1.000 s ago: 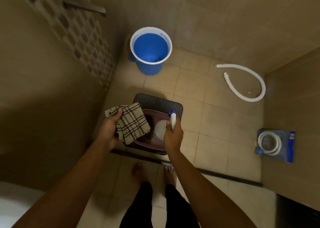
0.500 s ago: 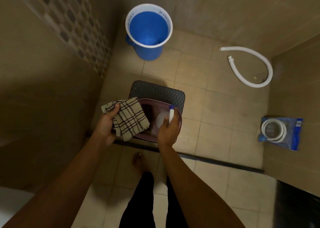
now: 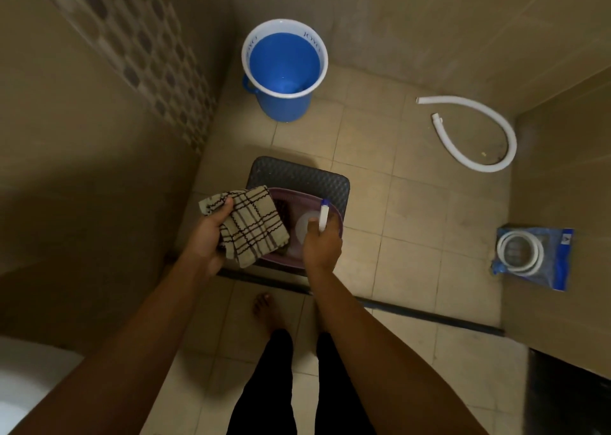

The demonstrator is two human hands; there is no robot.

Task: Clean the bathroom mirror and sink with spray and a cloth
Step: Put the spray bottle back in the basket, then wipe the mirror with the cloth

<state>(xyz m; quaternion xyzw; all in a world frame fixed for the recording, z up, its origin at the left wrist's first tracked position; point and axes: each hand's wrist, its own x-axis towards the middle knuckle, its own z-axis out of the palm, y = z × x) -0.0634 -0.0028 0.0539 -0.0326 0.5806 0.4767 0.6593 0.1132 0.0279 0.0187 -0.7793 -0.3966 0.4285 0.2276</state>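
Note:
My left hand (image 3: 208, 236) grips a beige cloth with dark checks (image 3: 251, 226), thumb on top, over the left side of a purple basket (image 3: 327, 209). My right hand (image 3: 322, 244) is curled round a white spray bottle (image 3: 323, 216) with a blue tip, held over the basket's right side. The bottle's rounded body shows pale just left of my fingers. The basket sits on a dark textured stool (image 3: 297, 173). A white curved edge, perhaps the sink (image 3: 20, 388), shows at the bottom left. No mirror is in view.
A blue bucket with a white rim (image 3: 284, 71) stands in the corner ahead. A white hose (image 3: 479, 137) lies curled on the tiles at right. A bagged hose coil (image 3: 532, 256) lies by the right wall. A dark floor strip (image 3: 429, 315) crosses near my bare feet.
Both hands have stayed over the basket, holding the cloth and the bottle. The view has shifted slightly, first tilting down and then back up.

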